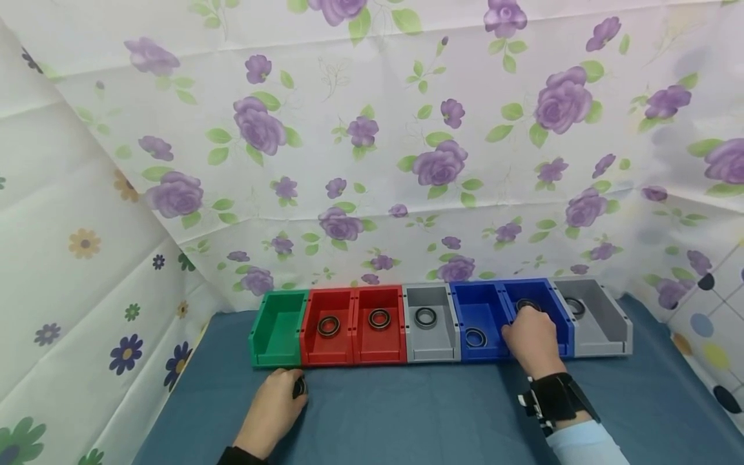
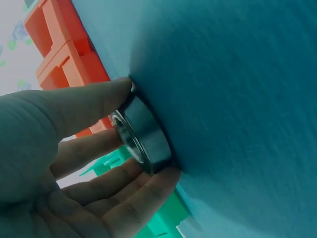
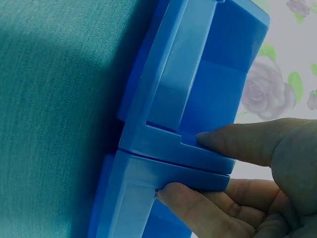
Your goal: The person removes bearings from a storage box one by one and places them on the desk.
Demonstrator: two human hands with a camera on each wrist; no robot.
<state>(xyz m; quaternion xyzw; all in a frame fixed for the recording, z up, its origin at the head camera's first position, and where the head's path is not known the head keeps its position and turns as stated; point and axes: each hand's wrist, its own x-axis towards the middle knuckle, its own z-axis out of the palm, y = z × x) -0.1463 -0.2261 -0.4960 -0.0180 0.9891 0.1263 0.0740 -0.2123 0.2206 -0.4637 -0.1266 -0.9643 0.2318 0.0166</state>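
Observation:
My left hand [image 1: 273,408] grips a bearing [image 2: 143,131] by its rim, thumb on one side and fingers on the other. It stands on edge at the cloth, in front of the green bin [image 1: 279,349]. My right hand [image 1: 531,339] is at the two blue bins. In the right wrist view its thumb lies in one blue bin [image 3: 210,94] and its fingers in the neighbouring blue bin [image 3: 148,173], pinching the adjoining walls. Just beyond that hand, another bearing [image 1: 527,303] shows partly in the right blue bin; the hand hides the rest.
Two red bins [image 1: 328,355] hold one bearing each, as does the grey bin [image 1: 433,355] beside them. One bearing [image 1: 475,337] lies in the left blue bin. The right-end grey bin [image 1: 601,342] holds another. A flowered sheet [image 1: 372,181] hangs behind the row.

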